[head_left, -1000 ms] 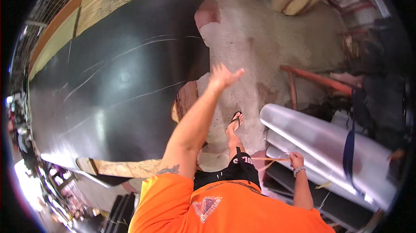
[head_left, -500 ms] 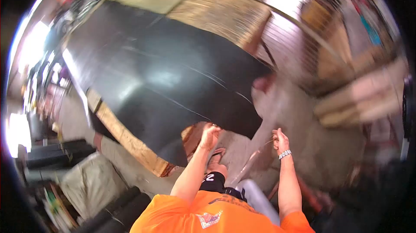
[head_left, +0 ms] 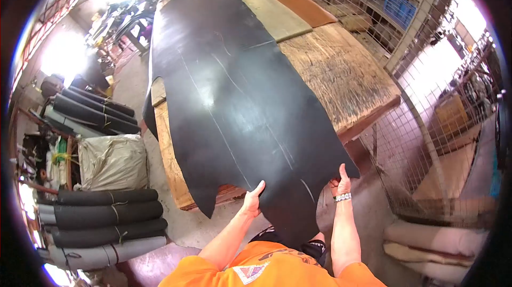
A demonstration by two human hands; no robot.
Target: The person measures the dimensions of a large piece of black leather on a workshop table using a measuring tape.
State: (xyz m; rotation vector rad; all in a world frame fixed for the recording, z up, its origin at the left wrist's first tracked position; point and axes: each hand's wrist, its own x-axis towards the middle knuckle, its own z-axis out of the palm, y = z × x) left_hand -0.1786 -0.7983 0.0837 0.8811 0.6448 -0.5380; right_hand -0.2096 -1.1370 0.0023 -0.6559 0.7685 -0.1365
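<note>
A large black leather hide (head_left: 234, 95) lies spread over a long wooden table (head_left: 336, 73), its near end hanging over the table's edge. My left hand (head_left: 252, 201) grips the hanging near edge of the hide, thumb up on top. My right hand (head_left: 341, 183), with a beaded bracelet at the wrist, holds the same edge further right. Both arms reach forward from my orange shirt.
Rolled black and grey material (head_left: 106, 217) is stacked on the floor at the left, beside a wrapped beige bundle (head_left: 114, 161). More dark rolls (head_left: 90, 111) lie further back. A wire mesh partition (head_left: 426, 105) stands to the right, with pale rolls (head_left: 432, 244) at its foot.
My view swung from the floor and silver rolls to the table. The cord seen in my right hand is gone, and both hands have taken hold of the hide's near edge.
</note>
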